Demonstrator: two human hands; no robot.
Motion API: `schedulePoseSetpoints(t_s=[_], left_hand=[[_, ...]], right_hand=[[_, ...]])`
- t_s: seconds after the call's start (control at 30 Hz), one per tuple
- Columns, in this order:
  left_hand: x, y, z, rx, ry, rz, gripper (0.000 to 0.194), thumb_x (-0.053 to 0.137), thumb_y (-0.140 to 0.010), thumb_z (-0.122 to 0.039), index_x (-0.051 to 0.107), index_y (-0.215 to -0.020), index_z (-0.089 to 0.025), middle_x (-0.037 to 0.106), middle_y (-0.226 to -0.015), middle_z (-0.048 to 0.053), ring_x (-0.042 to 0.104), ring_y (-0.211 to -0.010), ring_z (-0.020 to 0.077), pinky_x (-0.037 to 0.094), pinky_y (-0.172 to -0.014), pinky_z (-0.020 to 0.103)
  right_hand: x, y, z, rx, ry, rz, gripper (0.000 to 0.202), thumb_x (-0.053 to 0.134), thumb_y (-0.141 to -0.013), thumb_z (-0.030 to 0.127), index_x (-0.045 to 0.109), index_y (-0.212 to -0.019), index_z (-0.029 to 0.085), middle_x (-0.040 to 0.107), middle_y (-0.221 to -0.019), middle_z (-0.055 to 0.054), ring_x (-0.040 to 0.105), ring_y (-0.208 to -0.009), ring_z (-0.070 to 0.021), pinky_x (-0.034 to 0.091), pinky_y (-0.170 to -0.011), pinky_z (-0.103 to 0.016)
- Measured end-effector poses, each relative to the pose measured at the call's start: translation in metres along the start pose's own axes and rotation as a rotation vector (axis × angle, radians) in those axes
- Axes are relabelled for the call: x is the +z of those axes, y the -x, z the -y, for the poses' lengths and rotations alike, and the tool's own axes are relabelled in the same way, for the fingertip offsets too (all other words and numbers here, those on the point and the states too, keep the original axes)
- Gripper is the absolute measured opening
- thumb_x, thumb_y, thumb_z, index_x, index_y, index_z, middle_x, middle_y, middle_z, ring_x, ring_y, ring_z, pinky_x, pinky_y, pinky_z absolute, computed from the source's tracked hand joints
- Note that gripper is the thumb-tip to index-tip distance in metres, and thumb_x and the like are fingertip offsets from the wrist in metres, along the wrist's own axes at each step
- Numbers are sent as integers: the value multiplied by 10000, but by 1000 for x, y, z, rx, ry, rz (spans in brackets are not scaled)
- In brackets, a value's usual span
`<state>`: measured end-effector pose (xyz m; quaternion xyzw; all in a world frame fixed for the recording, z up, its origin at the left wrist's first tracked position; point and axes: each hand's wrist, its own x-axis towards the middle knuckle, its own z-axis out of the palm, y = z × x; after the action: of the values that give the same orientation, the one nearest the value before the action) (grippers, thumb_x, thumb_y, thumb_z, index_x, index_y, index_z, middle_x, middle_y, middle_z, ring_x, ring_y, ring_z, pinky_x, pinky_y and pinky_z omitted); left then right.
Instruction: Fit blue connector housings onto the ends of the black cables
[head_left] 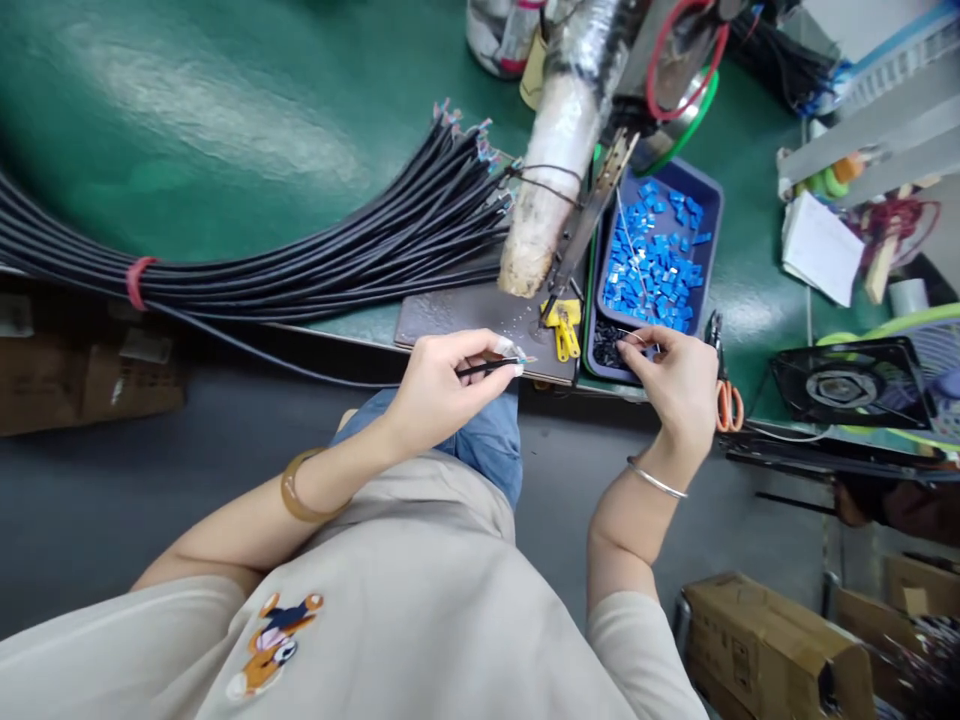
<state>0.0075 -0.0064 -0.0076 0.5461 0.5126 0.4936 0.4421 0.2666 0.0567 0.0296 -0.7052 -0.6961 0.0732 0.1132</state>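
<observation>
My left hand (457, 385) is closed around the end of a black cable (480, 368), with small coloured wires showing from its stripped tip between thumb and fingers. On the right, my right hand (671, 375) is pinched over the front of a blue-grey tray, thumb and forefinger together. A thin solder wire (630, 335) shows at those fingertips; whether they also grip a small part cannot be told. Below them lie small black pieces (609, 343) in the tray's front compartment. Small blue parts (652, 260) fill the compartment behind. A yellow tool (564, 328) lies between my hands.
A bundle of black cables (315, 275), tied with a red band (139, 282), runs along the left. A foil-wrapped pipe (551, 190) hangs down above the bench. Orange-handled scissors (727, 405) and a black fan (851, 385) are at right; cardboard boxes (765, 640) stand below.
</observation>
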Motion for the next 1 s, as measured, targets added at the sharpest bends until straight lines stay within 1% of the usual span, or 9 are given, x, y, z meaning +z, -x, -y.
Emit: schedulePoseSetpoints(t_s=[0.1,0.27,0.43,0.6,0.73,0.8,0.83,0.87,1.0], left_hand=[[-1,0,2,54,-57,7,107,699,-794,-224,717,-806,-119,710,-710,20,598,-595,87,464,-552,181],[-5,1,-1,111,-21,140,131,588,-881,-176,690,-821,-122,723,-685,15,627,-592,84,483,-595,184],[-8,-2,-7,4,42,221,199,581,-881,-189,652,-706,-128,685,-637,20,592,-555,80,458,-548,185],[-9,-3,-7,-101,185,261,128,605,-850,-204,608,-746,-130,621,-602,6,574,-546,79,457,-535,181],[-10,-4,-5,-152,235,289,79,624,-834,-200,597,-800,-134,611,-621,-2,571,-555,74,450,-536,175],[-10,-4,-4,-155,222,283,81,631,-826,-192,590,-788,-134,611,-642,-3,563,-557,65,436,-530,167],[-11,-4,-5,-153,215,274,87,631,-825,-189,586,-777,-133,608,-647,-4,555,-553,61,430,-526,164],[-11,-4,-5,-148,211,267,94,631,-827,-190,586,-768,-132,605,-645,-5,548,-549,58,426,-524,163],[-14,-2,-5,-132,236,311,134,626,-856,-221,613,-762,-127,616,-623,-1,567,-562,69,455,-558,176]], right_hand=[[1,0,-1,16,-40,15,146,660,-769,322,726,-781,193,711,-720,-21,539,-591,-131,363,-651,-282],[5,4,0,34,-82,-39,144,651,-759,324,711,-765,193,704,-727,-9,479,-559,-109,351,-628,-279],[9,7,1,20,-93,-80,173,624,-777,333,719,-806,191,720,-762,-27,489,-578,-123,371,-645,-289],[12,4,0,31,-71,-91,150,639,-772,317,716,-789,188,717,-755,-27,503,-576,-126,384,-660,-297],[11,21,15,35,-152,-338,166,637,-824,321,727,-850,184,716,-815,-38,512,-606,-131,391,-645,-301],[11,38,34,55,-328,-486,216,625,-861,373,723,-861,180,701,-820,-44,541,-635,-138,404,-618,-294],[13,48,45,49,-437,-496,227,631,-865,392,719,-849,183,686,-799,-39,555,-643,-138,412,-602,-287],[16,57,56,24,-547,-459,224,634,-869,394,719,-833,191,676,-783,-33,563,-643,-133,412,-584,-279],[36,79,89,-31,-875,-102,199,709,-817,380,749,-965,255,674,-874,-15,542,-598,-91,370,-482,-240]])
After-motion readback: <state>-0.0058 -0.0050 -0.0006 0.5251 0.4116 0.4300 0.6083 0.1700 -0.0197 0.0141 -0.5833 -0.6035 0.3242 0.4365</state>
